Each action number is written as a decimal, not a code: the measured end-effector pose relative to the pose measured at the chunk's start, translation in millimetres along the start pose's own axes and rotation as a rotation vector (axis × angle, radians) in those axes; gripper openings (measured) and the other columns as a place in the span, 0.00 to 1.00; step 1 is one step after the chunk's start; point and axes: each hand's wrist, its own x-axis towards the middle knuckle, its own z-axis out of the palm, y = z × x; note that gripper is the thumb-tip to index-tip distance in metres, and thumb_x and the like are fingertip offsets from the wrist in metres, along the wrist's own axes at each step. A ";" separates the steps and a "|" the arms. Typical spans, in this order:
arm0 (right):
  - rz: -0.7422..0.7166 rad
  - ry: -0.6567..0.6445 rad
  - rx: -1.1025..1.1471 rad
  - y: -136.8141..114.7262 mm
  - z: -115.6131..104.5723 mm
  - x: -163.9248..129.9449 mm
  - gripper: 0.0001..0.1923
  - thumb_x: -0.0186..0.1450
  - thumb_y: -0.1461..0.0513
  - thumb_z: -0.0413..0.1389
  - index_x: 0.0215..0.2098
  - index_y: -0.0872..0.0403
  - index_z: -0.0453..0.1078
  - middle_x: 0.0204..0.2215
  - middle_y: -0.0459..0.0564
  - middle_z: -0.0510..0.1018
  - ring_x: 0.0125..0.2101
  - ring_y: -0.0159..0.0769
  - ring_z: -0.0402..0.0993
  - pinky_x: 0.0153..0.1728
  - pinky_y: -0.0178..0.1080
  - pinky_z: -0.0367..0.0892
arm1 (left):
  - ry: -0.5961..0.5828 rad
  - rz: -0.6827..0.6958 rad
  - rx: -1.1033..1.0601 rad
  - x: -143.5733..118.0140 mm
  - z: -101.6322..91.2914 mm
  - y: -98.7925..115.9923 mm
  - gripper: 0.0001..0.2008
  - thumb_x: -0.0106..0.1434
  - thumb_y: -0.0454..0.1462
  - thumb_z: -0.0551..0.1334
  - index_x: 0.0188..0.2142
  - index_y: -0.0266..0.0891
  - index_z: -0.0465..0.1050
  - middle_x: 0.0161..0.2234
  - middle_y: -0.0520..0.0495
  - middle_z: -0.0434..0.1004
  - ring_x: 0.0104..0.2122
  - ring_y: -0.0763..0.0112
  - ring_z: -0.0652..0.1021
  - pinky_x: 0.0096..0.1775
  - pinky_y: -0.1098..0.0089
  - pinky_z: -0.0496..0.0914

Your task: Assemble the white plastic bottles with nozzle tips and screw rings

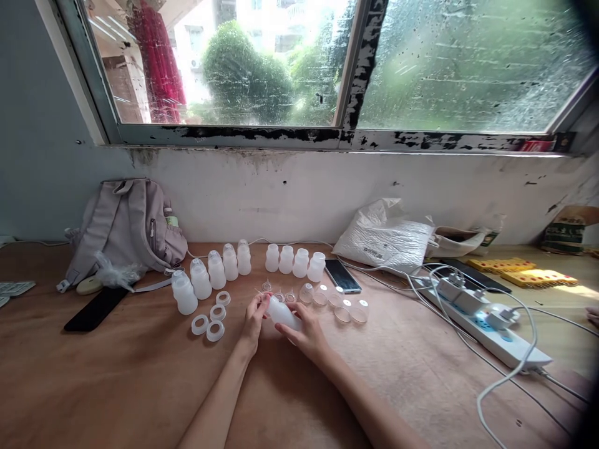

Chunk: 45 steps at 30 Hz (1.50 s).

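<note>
Item: white bottle (284, 313), lying tilted above the surface (116, 380), gripped by our right hand (306, 333); our left hand (254, 319) pinches its neck end. Nearby: loose rings (208, 324), capped bottles (215, 269).

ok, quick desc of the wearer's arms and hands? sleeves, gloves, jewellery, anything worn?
Both arms are bare as far up as the head view shows: no sleeves in frame. The left hand and right hand wear no gloves. No watch, bracelet or ring is visible, though the fingers are too small to rule out a thin ring. No markings or tape show.
</note>
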 end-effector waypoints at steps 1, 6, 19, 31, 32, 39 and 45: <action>0.055 -0.024 0.051 -1.2 0.5 0.3 0.16 0.51 0.55 0.58 0.36 0.53 0.68 0.32 0.48 0.74 0.32 0.38 0.68 0.34 0.39 0.64 | -0.015 -0.001 -0.034 -0.2 -0.4 0.9 0.12 0.54 0.39 0.56 0.36 0.38 0.70 0.37 0.47 0.72 0.34 0.70 0.71 0.32 0.75 0.62; 0.288 -0.162 0.360 -8.0 0.5 3.0 0.16 0.53 0.54 0.56 0.34 0.56 0.69 0.28 0.47 0.73 0.29 0.35 0.68 0.28 0.34 0.62 | -0.055 -0.070 -0.222 -2.8 1.6 7.7 0.14 0.53 0.40 0.55 0.39 0.40 0.68 0.36 0.47 0.73 0.36 0.69 0.72 0.36 0.72 0.63; 0.522 -0.196 0.727 -16.6 -3.1 -0.4 0.19 0.53 0.50 0.55 0.34 0.57 0.70 0.27 0.50 0.73 0.25 0.34 0.68 0.23 0.34 0.61 | -0.193 -0.098 -0.263 -6.4 1.7 14.1 0.18 0.51 0.39 0.60 0.43 0.39 0.66 0.38 0.47 0.71 0.34 0.70 0.72 0.36 0.72 0.63; 0.091 -0.013 0.065 -15.7 12.7 -13.3 0.17 0.53 0.54 0.56 0.40 0.51 0.68 0.37 0.51 0.74 0.38 0.43 0.68 0.40 0.43 0.61 | 0.016 -0.248 -0.203 -9.7 12.5 0.8 0.20 0.48 0.46 0.62 0.37 0.35 0.68 0.32 0.44 0.75 0.28 0.67 0.74 0.29 0.71 0.65; 0.096 -0.006 0.063 -16.1 14.6 -15.0 0.17 0.53 0.54 0.56 0.39 0.51 0.67 0.37 0.50 0.74 0.38 0.42 0.69 0.39 0.42 0.62 | 0.056 -0.248 -0.185 -10.5 14.2 -0.6 0.18 0.47 0.45 0.63 0.34 0.35 0.69 0.30 0.44 0.75 0.28 0.66 0.74 0.28 0.71 0.65; 0.574 -0.235 0.634 -22.1 18.6 -14.5 0.18 0.55 0.50 0.52 0.36 0.52 0.57 0.24 0.46 0.71 0.18 0.33 0.67 0.12 0.31 0.57 | 0.148 -0.139 -0.244 -11.6 17.5 -0.1 0.07 0.45 0.36 0.60 0.26 0.35 0.68 0.27 0.45 0.75 0.30 0.65 0.75 0.30 0.70 0.67; 0.535 -0.326 0.536 -25.2 13.3 -9.6 0.20 0.51 0.53 0.57 0.37 0.51 0.57 0.27 0.44 0.69 0.20 0.31 0.68 0.10 0.29 0.59 | 0.157 -0.073 -0.216 -10.9 15.4 -0.4 0.06 0.46 0.36 0.58 0.26 0.37 0.66 0.28 0.47 0.75 0.27 0.69 0.74 0.28 0.71 0.66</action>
